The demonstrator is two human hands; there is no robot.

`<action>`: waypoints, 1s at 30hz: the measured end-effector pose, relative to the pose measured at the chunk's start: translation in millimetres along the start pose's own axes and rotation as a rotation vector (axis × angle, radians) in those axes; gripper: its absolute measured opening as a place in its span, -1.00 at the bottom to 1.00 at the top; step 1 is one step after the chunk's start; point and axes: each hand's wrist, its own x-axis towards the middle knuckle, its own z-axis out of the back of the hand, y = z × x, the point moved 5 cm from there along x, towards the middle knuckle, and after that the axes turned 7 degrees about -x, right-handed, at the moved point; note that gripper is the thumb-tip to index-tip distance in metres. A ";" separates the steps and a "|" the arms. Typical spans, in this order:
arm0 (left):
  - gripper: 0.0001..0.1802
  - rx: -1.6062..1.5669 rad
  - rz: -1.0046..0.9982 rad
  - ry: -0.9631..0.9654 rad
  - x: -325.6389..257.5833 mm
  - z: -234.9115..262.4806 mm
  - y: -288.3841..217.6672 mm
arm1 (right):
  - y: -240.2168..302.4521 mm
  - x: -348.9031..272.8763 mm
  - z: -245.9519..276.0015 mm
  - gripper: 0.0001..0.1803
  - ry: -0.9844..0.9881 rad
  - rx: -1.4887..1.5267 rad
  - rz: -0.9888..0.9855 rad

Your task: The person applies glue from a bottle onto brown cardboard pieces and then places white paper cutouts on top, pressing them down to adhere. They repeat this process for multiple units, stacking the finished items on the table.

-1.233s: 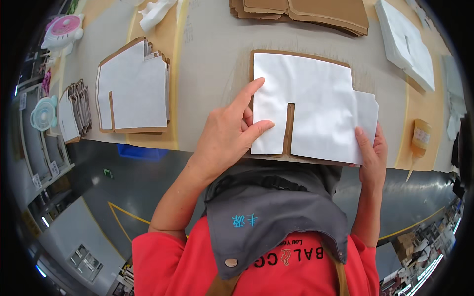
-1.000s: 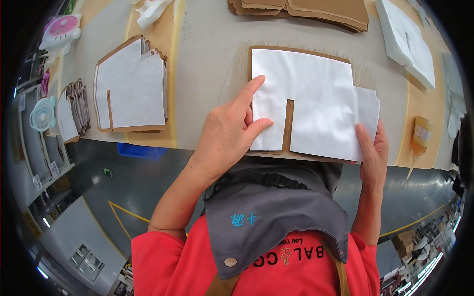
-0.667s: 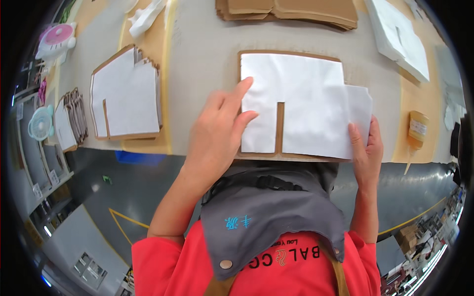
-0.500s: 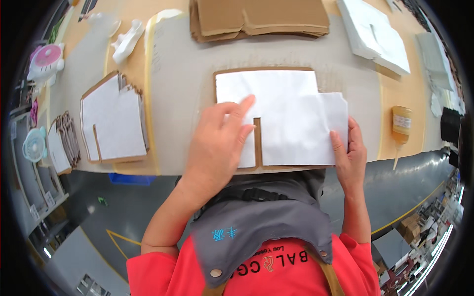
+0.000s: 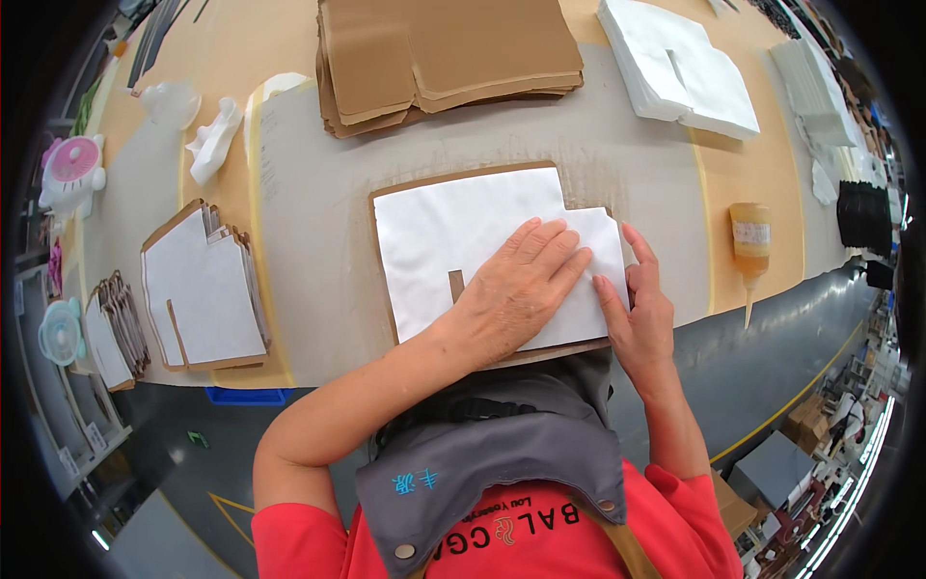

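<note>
A white sheet with a stepped corner and a narrow slot point(image 5: 424, 232) lies on a brown backing piece point(image 5: 473, 174), whose border shows along the far and left sides. My left hand point(image 5: 526, 285) rests flat across the right part of the sheet, fingers extended and slightly spread. At the sheet's right edge is my right hand point(image 5: 641, 318). Its thumb touches the edge and the index finger points away from it, with a gap between them. The other right fingers are partly hidden.
Brown pieces point(image 5: 482, 48) are stacked at the far side, with white sheets point(image 5: 666, 68) to their right. White-faced pieces point(image 5: 207, 289) stand at the left. A nozzle bottle with amber liquid point(image 5: 750, 236) lies at the right, near the table's front edge.
My left hand has moved right across the sheet and flattened. My right hand remains by the right edge, fingers further apart. The view has shifted, so the table's things appear lower and further left.
</note>
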 end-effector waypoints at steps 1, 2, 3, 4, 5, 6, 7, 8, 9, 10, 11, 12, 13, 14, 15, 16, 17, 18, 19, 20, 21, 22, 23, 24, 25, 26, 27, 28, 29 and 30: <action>-0.52 0.003 -0.007 0.006 -0.3 -1.8 1.0 | -0.3 -0.4 0.1 -0.35 -0.011 -0.019 0.008; -0.52 0.005 -0.015 0.012 -0.2 -3.3 2.0 | -0.9 -0.6 0.7 -0.35 -0.021 -0.037 0.015; -0.51 -0.014 -0.008 0.007 -2.0 -5.6 2.2 | -3.0 -2.8 1.7 -0.36 -0.016 -0.025 0.002; -0.50 -0.032 -0.001 0.003 -3.0 -8.0 3.3 | -4.6 -4.4 4.2 -0.36 -0.011 -0.013 -0.013; -0.48 -0.051 0.006 -0.001 -3.7 -10.0 5.0 | -6.6 -5.4 6.6 -0.36 -0.007 -0.002 -0.027; -0.46 -0.031 0.022 0.020 -7.0 -12.1 4.2 | -9.5 -7.8 9.2 -0.37 -0.044 -0.027 -0.011; -0.44 -0.014 0.024 0.040 -5.2 -10.9 3.4 | -13.3 -9.0 13.8 -0.38 -0.092 -0.056 0.002; -0.42 0.004 0.028 0.060 -6.0 -11.9 2.4 | -15.7 -13.9 19.1 -0.39 -0.139 -0.086 0.017; -0.42 -0.011 0.036 0.082 -4.6 -13.3 4.2 | -14.3 -18.6 25.3 -0.46 -0.144 -0.118 0.031; -0.41 -0.015 0.034 0.090 -4.4 -13.7 3.7 | -11.3 -24.4 26.7 -0.48 -0.143 -0.185 0.189; -0.40 -0.017 0.033 0.097 -4.7 -14.2 2.9 | -12.1 -32.0 25.3 -0.49 -0.139 -0.251 0.349; -0.39 -0.016 0.025 0.105 -4.0 -14.1 2.5 | -11.2 -41.1 21.5 -0.51 -0.142 -0.315 0.508; -0.39 -0.018 0.018 0.113 -3.2 -14.9 2.2 | -15.8 -47.8 15.6 -0.52 -0.108 -0.371 0.511; -0.38 -0.020 0.012 0.119 -2.8 -15.9 1.9 | -20.3 -55.1 9.5 -0.53 -0.072 -0.428 0.515; -0.37 -0.011 0.014 0.121 -3.9 -14.8 2.3 | -21.5 -58.3 4.6 -0.54 -0.037 -0.477 0.531; -0.36 -0.003 0.023 0.131 -5.0 -14.5 1.6 | -21.3 -59.2 4.9 -0.54 -0.033 -0.494 0.538; -0.35 0.005 0.034 0.140 -5.6 -15.0 -0.2 | -21.8 -59.6 5.9 -0.53 -0.028 -0.512 0.548; -0.34 0.027 0.049 0.150 -5.9 -10.7 0.2 | -20.0 -57.1 3.8 -0.53 -0.029 -0.518 0.565; -0.32 0.032 0.046 0.138 -5.2 -6.1 -3.4 | -18.4 -57.3 7.2 -0.51 -0.041 -0.512 0.552; -0.31 0.039 0.044 0.126 -3.9 -1.7 -9.7 | -15.2 -59.3 14.5 -0.48 -0.052 -0.505 0.541; -0.29 0.056 0.042 0.118 -4.5 4.6 -12.1 | -10.2 -55.1 16.4 -0.46 -0.068 -0.488 0.532; -0.27 0.066 0.056 0.127 -7.6 10.8 -11.8 | -2.0 -49.1 16.2 -0.43 -0.088 -0.431 0.524; -0.25 0.077 0.072 0.137 -11.5 17.3 -11.2 | 7.5 -42.7 15.9 -0.41 -0.105 -0.372 0.516; -0.23 0.084 0.085 0.145 -14.8 23.3 -8.8 | 17.4 -36.4 16.2 -0.38 -0.122 -0.317 0.506; -0.22 0.130 0.132 0.143 -23.9 25.4 1.2 | 29.9 -26.2 11.1 -0.29 -0.027 -0.331 0.510; -0.23 0.184 0.185 0.131 -33.5 30.3 12.7 | 42.5 -15.6 -0.3 -0.27 -0.001 -0.332 0.539; -0.24 0.227 0.225 0.115 -40.5 33.7 24.5 | 54.0 -4.4 -12.3 -0.25 0.022 -0.346 0.557; -0.25 0.271 0.273 0.096 -46.2 38.2 34.3 | 63.6 6.9 -24.7 -0.22 0.049 -0.359 0.580; -0.28 0.274 0.310 0.083 -49.7 42.8 41.4 | 70.8 17.8 -39.8 -0.20 0.033 -0.390 0.610; -0.29 0.312 0.300 0.076 -51.5 44.4 46.3 | 75.9 27.5 -56.2 -0.18 0.015 -0.428 0.637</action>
